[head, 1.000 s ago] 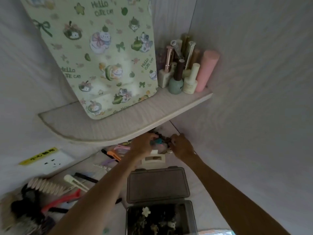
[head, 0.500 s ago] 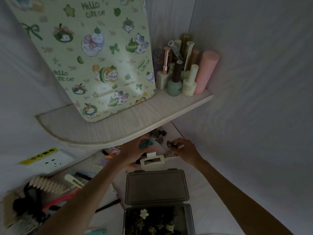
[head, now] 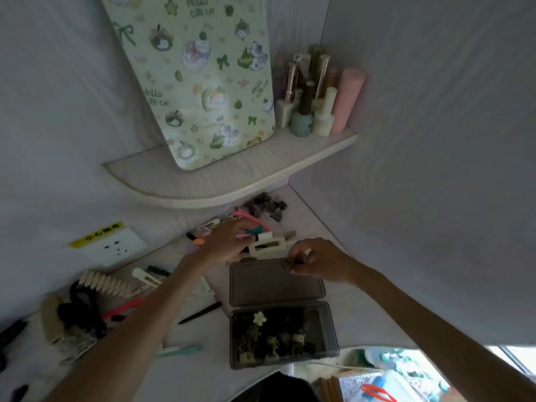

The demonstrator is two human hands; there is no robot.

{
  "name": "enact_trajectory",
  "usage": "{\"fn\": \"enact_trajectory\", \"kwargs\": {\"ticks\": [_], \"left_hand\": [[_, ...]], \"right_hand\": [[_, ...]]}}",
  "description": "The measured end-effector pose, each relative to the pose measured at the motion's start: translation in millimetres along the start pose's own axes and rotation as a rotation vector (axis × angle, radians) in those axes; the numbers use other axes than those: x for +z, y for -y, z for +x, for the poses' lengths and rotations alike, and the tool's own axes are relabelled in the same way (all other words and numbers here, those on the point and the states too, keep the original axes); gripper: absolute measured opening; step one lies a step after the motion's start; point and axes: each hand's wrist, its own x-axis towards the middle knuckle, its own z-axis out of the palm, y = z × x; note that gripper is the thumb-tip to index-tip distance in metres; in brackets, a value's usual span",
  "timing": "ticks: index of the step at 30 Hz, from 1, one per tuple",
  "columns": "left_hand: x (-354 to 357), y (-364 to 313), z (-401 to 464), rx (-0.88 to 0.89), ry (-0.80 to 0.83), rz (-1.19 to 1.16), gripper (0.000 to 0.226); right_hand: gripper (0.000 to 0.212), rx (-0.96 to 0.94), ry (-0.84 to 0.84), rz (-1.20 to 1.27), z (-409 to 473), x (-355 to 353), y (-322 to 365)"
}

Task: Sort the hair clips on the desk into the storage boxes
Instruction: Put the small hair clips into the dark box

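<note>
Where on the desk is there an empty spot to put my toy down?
Bare desk lies right of the open storage box, between it and the wall, and in front of the teal pen. It is crowded behind the box, where the loose hair clips lie, and at the left around the black hair ties.

Corner shelf (head: 232,181) and desk clutter, as I see it from the head camera.
Green cat-print board (head: 200,79) leans on the shelf beside nail-polish bottles (head: 307,111) and a pink cylinder (head: 346,100); wall socket (head: 113,248) under a yellow label (head: 97,230); teal pen (head: 179,351) on the desk.
</note>
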Motion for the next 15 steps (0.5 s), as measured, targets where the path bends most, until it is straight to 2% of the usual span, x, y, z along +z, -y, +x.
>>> {"fn": "enact_trajectory", "kwargs": {"ticks": [4,6,8,12,15], "left_hand": [[-5,15,-20,-0.09,0.069,-0.04,0.038],[-9,21,-25,-0.11,0.083,0.008,0.04],[-14,25,-26,-0.106,0.062,0.078,0.038],[-18,34,-22,-0.09,-0.027,0.218,0.036],[-15,45,-17,-0.072,-0.064,0.377,0.047]], "right_hand": [[0.029,-0.062,0.248,-0.22,-28,19,6],[0.038,-0.019,0.357,-0.241,-33,21,8],[0.038,0.012,0.395,-0.246,-29,16,10],[0.028,0.047,0.301,-0.173,1,-3,9],[0.026,0.086,0.061,-0.209,37,-11,-4]]}}
